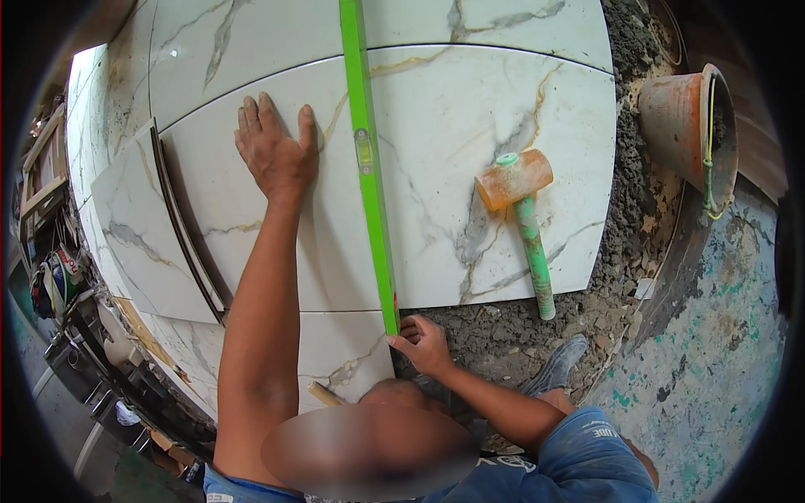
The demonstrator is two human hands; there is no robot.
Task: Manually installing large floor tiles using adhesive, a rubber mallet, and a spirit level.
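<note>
A long green spirit level [373, 201] lies across the marble-look floor tiles, running from the far edge toward me. My right hand [423, 344] pinches its near end between thumb and fingers. To the left of the level, my left hand [278, 151] rests flat on a large white tile [428, 168] with grey and gold veins, fingers stretched out and holding nothing. A mallet lies on the same tile to the right; its orange head [514, 179] is dusty, and its green handle [533, 260] reaches past the tile's near edge.
Rough grey mortar [625, 176] borders the tiles on the right and near side. A dirty orange bucket [675, 126] lies tipped at the far right. On the left, a loose tile [151, 235] leans upright near the wall. Assorted clutter [71, 285] stands at the far left.
</note>
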